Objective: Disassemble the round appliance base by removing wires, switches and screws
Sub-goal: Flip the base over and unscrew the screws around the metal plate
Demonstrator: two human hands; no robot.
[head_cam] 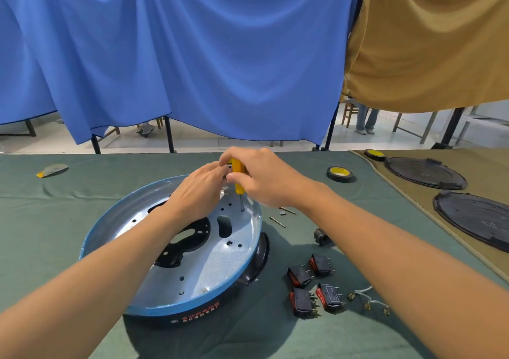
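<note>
Four switches (pixel 314 285) and short wires (pixel 369 300) already lie right of the round base (pixel 209 265) on the surface (pixel 82 193), loose screws (pixel 276 220) just off its far-right rim; right hand (pixel 265 181) grip clamped on yellow screwdriver (pixel 237 174) standing inside its far edge, left hand (pixel 198 192) grip hidden, cannot tell, so screw removal looks unfinished

Both arms are bare along their whole visible length: the left forearm (pixel 110 270) comes in from 7 o'clock, the right forearm (pixel 385 243) from 5 o'clock. The left hand (pixel 198 190) and right hand (pixel 264 179) are bare as well.
</note>
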